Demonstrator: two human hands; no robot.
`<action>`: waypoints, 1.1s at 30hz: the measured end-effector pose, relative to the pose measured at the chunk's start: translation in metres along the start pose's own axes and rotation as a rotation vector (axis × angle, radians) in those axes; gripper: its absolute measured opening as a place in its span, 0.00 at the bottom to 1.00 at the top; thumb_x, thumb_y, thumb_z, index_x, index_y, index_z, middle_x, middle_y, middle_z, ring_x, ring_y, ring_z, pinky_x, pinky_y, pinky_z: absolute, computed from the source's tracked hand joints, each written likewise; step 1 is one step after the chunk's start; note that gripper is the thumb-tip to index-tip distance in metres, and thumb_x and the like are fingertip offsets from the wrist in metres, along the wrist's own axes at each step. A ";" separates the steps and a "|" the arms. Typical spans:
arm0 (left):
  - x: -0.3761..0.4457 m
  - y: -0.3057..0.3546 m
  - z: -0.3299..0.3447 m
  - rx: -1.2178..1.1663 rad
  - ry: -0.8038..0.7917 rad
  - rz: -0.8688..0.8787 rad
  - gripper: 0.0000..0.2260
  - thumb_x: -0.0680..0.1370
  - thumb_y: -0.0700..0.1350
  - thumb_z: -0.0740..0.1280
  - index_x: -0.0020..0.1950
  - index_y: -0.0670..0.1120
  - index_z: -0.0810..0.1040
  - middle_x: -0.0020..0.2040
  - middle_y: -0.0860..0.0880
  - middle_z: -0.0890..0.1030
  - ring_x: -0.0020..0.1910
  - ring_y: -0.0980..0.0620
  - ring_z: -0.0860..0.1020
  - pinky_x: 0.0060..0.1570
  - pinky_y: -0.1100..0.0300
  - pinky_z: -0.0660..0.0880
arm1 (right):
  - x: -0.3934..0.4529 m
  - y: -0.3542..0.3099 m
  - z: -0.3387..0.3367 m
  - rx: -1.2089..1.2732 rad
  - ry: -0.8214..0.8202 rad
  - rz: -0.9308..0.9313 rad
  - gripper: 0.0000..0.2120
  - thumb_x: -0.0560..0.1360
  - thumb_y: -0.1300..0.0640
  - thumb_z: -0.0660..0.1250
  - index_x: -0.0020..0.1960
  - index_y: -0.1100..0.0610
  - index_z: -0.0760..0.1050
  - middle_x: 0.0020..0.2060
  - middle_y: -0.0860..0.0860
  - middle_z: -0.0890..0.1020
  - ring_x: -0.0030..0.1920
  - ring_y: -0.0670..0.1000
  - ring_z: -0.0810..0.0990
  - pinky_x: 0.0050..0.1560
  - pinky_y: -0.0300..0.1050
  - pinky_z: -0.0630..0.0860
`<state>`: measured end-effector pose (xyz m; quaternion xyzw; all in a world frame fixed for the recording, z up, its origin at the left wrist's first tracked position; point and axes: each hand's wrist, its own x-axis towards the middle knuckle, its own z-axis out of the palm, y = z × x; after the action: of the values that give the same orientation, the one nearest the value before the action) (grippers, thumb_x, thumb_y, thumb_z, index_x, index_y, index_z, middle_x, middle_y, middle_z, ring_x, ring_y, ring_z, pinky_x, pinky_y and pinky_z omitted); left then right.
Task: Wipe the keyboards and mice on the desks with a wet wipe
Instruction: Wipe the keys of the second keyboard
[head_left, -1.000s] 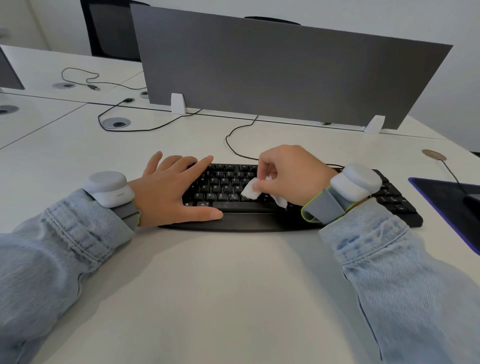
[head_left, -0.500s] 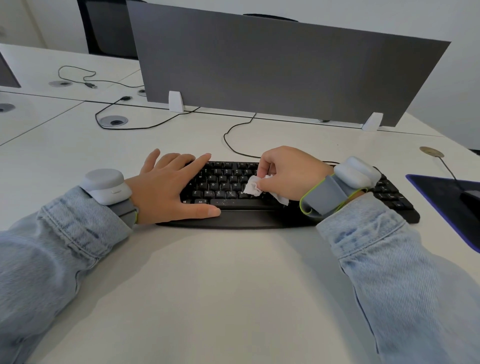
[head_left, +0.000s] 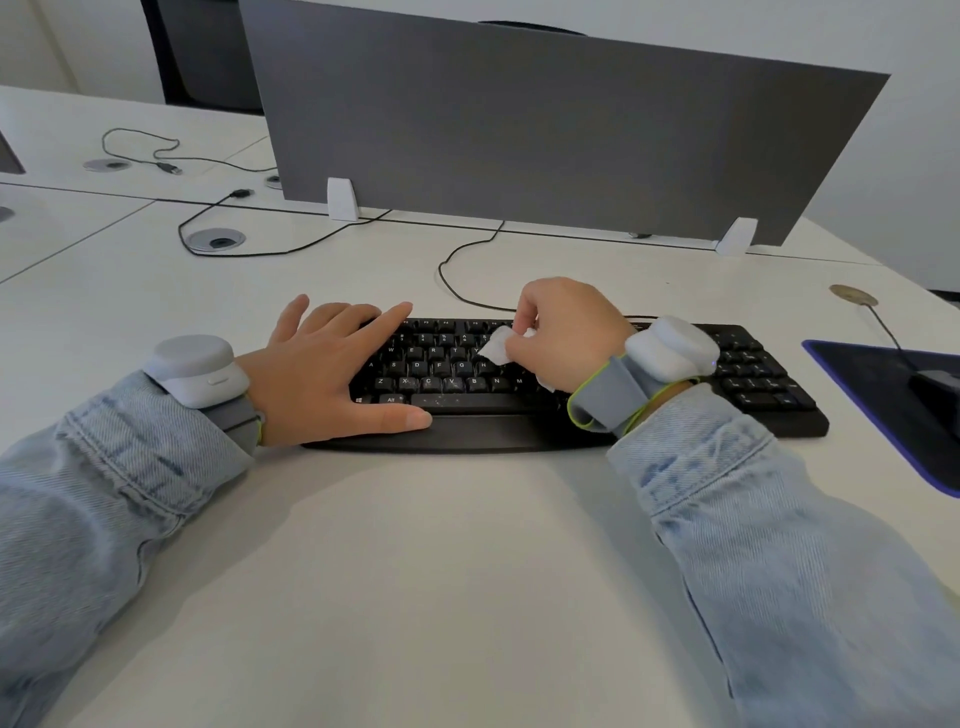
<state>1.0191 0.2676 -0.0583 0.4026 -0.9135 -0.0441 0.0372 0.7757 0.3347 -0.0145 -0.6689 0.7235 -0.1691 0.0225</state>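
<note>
Head view: keyboard (head_left: 519, 384) on surface (head_left: 415, 545). Left hand (head_left: 332, 364), fingers flat, steadies its left end. Right hand (head_left: 566, 332) pinches wipe (head_left: 496, 349) on the middle keys. Specks on lower keys; mouse (head_left: 937, 387) judged unwiped.

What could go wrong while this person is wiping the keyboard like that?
The wet wipe could leave moisture between the keys of the keyboard. The right hand pinches only a small wad, so specks on the space bar may get missed. The left hand pressing flat might push keys.
</note>
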 end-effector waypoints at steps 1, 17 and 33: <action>0.000 0.000 0.000 0.001 -0.001 0.000 0.57 0.59 0.87 0.41 0.82 0.59 0.41 0.77 0.56 0.59 0.79 0.50 0.52 0.78 0.40 0.40 | 0.000 0.003 -0.003 0.039 0.047 0.005 0.08 0.73 0.51 0.68 0.44 0.55 0.76 0.41 0.47 0.77 0.45 0.52 0.76 0.38 0.42 0.66; 0.000 -0.001 0.001 0.001 0.004 0.001 0.55 0.61 0.86 0.43 0.82 0.59 0.40 0.77 0.56 0.59 0.79 0.50 0.52 0.78 0.40 0.39 | -0.004 0.027 -0.031 -0.159 -0.094 -0.146 0.04 0.72 0.58 0.69 0.39 0.51 0.77 0.34 0.40 0.71 0.41 0.47 0.73 0.35 0.38 0.64; 0.000 -0.001 0.000 0.003 -0.009 -0.003 0.55 0.60 0.86 0.43 0.81 0.59 0.39 0.77 0.56 0.58 0.79 0.50 0.52 0.78 0.40 0.39 | -0.013 0.044 -0.043 -0.152 -0.148 -0.042 0.04 0.72 0.55 0.69 0.39 0.51 0.76 0.34 0.43 0.74 0.36 0.45 0.74 0.33 0.38 0.66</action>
<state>1.0203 0.2671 -0.0585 0.4037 -0.9132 -0.0449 0.0324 0.7238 0.3583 0.0114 -0.6943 0.7165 -0.0641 0.0216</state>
